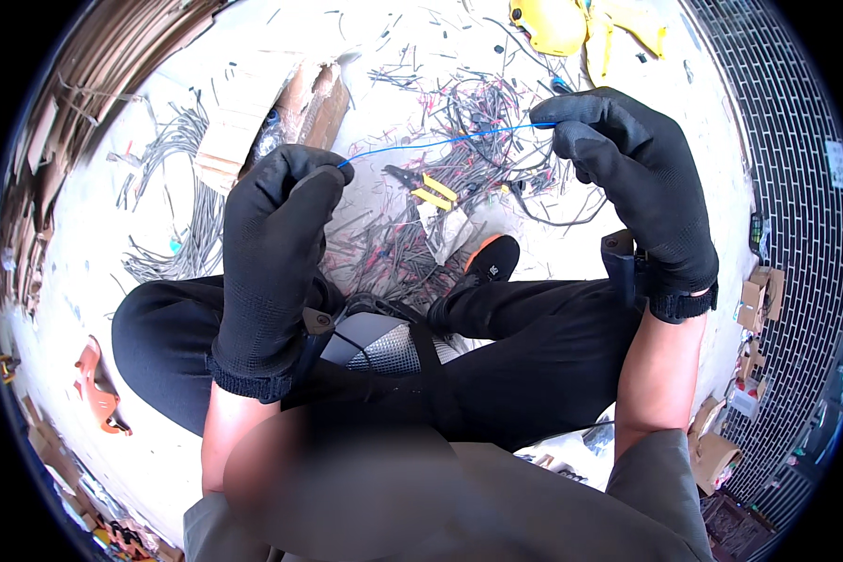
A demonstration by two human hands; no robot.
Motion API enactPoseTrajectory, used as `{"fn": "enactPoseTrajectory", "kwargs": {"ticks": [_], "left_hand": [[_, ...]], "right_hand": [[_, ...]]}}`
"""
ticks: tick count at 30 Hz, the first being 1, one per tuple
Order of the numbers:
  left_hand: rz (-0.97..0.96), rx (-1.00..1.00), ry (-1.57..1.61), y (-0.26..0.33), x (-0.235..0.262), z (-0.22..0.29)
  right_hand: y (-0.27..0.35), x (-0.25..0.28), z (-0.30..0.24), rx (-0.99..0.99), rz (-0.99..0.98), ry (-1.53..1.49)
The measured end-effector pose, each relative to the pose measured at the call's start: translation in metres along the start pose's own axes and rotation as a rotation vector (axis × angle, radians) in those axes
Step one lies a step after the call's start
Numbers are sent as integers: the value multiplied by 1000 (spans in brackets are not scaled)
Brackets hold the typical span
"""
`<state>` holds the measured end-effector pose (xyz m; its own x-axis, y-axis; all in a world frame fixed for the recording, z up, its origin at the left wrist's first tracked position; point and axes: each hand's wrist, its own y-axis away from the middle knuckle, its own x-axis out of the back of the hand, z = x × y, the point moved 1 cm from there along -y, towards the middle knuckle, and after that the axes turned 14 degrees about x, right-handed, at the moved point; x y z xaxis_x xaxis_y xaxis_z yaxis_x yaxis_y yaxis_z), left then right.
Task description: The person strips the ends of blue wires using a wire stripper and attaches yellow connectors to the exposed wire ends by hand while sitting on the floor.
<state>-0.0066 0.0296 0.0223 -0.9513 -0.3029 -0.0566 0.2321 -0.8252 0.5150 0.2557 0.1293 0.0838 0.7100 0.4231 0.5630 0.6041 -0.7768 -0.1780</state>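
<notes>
White flooring (75, 290) extends under your whole work area; glare washes out its surface, so small dropped pieces may be hard to find. Your legs in black trousers (543, 365) are folded at its near side. Ahead of them spreads a tangled heap of grey, black and red wire offcuts (398, 248); a strand lowered into it could snag or be lost among similar lengths. A loose bundle of long grey cables (197, 234) lies to your left, near a torn brown cardboard box (323, 112).

Your black-gloved left hand (276, 225) and black-gloved right hand (646, 173) are raised well apart above the heap. Each holds a narrow pinch between thumb and fingertip. Caution: bulky glove fingertips may reduce feel, and an uneven pinch could let one end slip free.

A hand cutter with yellow handles (433, 199) rests on the offcuts. If you reach for it without looking, its blades could nick a glove.

One thin blue wire (421, 144) spans the gap between your hands, nearly straight with a slight bow. Excess pull could stretch or break it; sudden slack could kink it.
</notes>
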Motion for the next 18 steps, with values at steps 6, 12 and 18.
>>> {"fn": "enactPoseTrajectory", "kwargs": {"ticks": [6, 12, 18], "left_hand": [[64, -29, 25, -1, 6, 3], [65, -172, -223, -12, 11, -14], [238, -551, -446, 7, -11, -3]], "right_hand": [[5, 9, 12, 6, 160, 123], [2, 6, 8, 25, 134, 277], [3, -34, 9, 201, -17, 296]]}}
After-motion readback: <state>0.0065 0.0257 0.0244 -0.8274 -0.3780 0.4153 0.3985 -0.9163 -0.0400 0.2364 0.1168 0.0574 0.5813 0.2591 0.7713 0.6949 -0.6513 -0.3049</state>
